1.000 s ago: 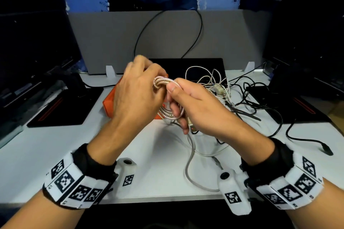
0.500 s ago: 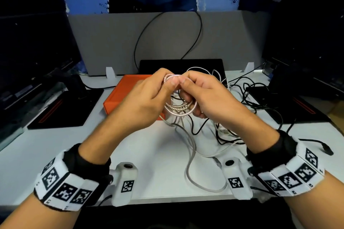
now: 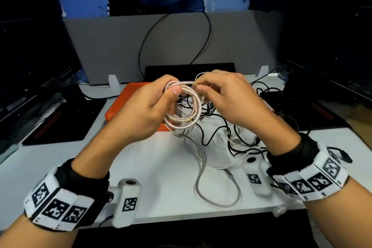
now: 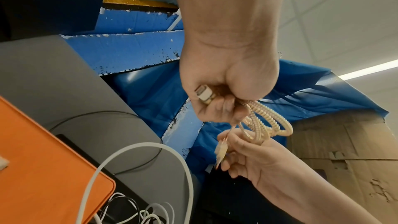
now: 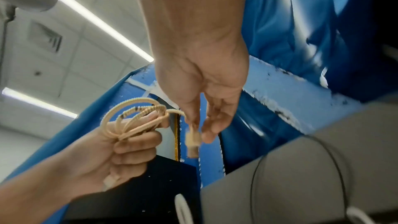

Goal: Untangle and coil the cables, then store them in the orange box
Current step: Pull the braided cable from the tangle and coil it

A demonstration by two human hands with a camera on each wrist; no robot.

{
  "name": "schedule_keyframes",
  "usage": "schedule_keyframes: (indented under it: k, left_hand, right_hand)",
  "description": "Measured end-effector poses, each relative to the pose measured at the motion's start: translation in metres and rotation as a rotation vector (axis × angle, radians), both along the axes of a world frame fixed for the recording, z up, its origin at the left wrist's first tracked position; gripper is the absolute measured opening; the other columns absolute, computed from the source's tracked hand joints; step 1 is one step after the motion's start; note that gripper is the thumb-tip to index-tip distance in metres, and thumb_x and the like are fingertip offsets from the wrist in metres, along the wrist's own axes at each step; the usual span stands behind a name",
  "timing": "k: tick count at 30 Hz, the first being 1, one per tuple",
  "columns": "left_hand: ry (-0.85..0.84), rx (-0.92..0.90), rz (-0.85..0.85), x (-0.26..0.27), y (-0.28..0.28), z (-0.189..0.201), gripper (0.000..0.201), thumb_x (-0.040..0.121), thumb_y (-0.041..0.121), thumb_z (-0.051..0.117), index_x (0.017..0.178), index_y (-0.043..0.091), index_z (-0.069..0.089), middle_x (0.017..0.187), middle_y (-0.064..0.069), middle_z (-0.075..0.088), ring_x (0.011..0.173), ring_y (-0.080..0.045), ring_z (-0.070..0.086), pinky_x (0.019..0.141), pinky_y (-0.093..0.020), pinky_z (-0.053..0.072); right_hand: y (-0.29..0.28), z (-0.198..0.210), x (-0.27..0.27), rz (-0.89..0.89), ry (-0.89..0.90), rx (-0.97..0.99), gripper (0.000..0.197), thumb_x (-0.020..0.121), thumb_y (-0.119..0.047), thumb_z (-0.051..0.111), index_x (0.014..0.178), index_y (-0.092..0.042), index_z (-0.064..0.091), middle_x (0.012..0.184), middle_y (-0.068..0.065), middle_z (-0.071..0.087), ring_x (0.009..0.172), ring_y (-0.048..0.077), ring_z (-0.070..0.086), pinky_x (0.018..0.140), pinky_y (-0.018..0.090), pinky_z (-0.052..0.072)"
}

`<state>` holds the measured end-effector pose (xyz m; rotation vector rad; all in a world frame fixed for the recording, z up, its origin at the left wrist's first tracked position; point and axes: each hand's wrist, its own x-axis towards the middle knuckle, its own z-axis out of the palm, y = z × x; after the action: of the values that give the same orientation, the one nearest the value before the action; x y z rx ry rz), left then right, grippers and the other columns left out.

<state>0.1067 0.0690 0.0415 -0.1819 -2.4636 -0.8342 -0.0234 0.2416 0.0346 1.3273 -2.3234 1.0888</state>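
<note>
from the head view, the left hand (image 3: 145,110) is gripping a pale, pinkish-beige ribbed cable (image 3: 187,106), wound into several round loops, with the thumb pressing the top of the loops against the curled fingers. the coil is hanging in the air above the white desk (image 3: 60,159), just in front of the orange box (image 3: 128,104), which is lying flat on the desk behind the hands. the right hand (image 3: 227,98) is pinching the loose end of the same cable at the top of the coil, fingertips close to the left thumb. under and to the right of the hands a tangle of black and white cables (image 3: 231,133) is lying on the desk, and one grey-white cable (image 3: 201,183) is looping toward the near edge.

from the left wrist view, the left hand (image 4: 224,91) is closing tightly round the coil (image 4: 267,123), whose spiral-ribbed cream strands are bulging out to the right of the fist. a short metal-and-white plug (image 4: 204,94) is sticking out between the fingers. below it the right hand (image 4: 243,156) is holding a blurred plug (image 4: 221,149) at the cable's other end. the orange box (image 4: 43,168) is filling the lower left, with white cable (image 4: 137,152) arching over it.

from the right wrist view, the right hand (image 5: 204,105) is nipping the thin end of the cable between thumb and fingertips, the other fingers loosely extended, and a beige plug (image 5: 192,142) is dangling below, blurred. the left hand (image 5: 120,152) is clenching the bunched loops (image 5: 133,117), which are showing a few dark marks along the ribbing.
</note>
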Motion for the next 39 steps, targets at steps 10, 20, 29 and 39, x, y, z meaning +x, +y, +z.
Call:
schedule_keyframes:
  k: [10, 20, 29, 39]
  left_hand:
    - [0.186, -0.046, 0.157, 0.003, 0.000, -0.002, 0.027, 0.109, 0.035, 0.044, 0.132, 0.031, 0.058, 0.093, 0.007, 0.073, 0.082, -0.009, 0.069, 0.074, -0.031, 0.052]
    - [0.073, -0.196, 0.235, -0.001, -0.008, -0.006, 0.014, 0.108, 0.037, 0.044, 0.109, 0.030, 0.055, 0.076, 0.003, 0.069, 0.067, -0.017, 0.066, 0.061, -0.046, 0.052]
    - [-0.132, 0.185, -0.044, -0.011, -0.021, -0.006, 0.017, 0.106, 0.030, 0.054, 0.108, 0.021, 0.067, 0.091, -0.006, 0.073, 0.079, -0.022, 0.069, 0.071, -0.043, 0.055]
    - [-0.271, 0.389, -0.169, -0.011, -0.033, 0.000, 0.036, 0.102, 0.028, 0.054, 0.137, 0.025, 0.058, 0.099, -0.022, 0.071, 0.084, -0.037, 0.070, 0.080, -0.047, 0.059]
  right_hand:
    - [-0.020, -0.008, 0.032, 0.592, -1.309, -0.386, 0.045, 0.100, -0.043, 0.049, 0.083, -0.010, 0.074, 0.086, 0.012, 0.071, 0.088, 0.029, 0.063, 0.100, 0.048, 0.039]
    - [-0.012, -0.003, 0.030, 0.374, -0.751, 0.021, 0.019, 0.101, -0.011, 0.058, 0.112, 0.001, 0.068, 0.097, 0.022, 0.075, 0.078, 0.027, 0.074, 0.075, 0.039, 0.058]
    - [0.025, 0.018, -0.004, 0.435, -0.431, 0.238, 0.032, 0.106, -0.008, 0.053, 0.134, -0.016, 0.068, 0.097, 0.015, 0.074, 0.084, 0.034, 0.074, 0.085, 0.048, 0.060]
    - [0.012, -0.001, -0.017, 0.430, -0.608, -0.033, 0.026, 0.103, -0.004, 0.057, 0.125, -0.009, 0.070, 0.101, 0.016, 0.077, 0.091, 0.027, 0.075, 0.089, 0.040, 0.060]
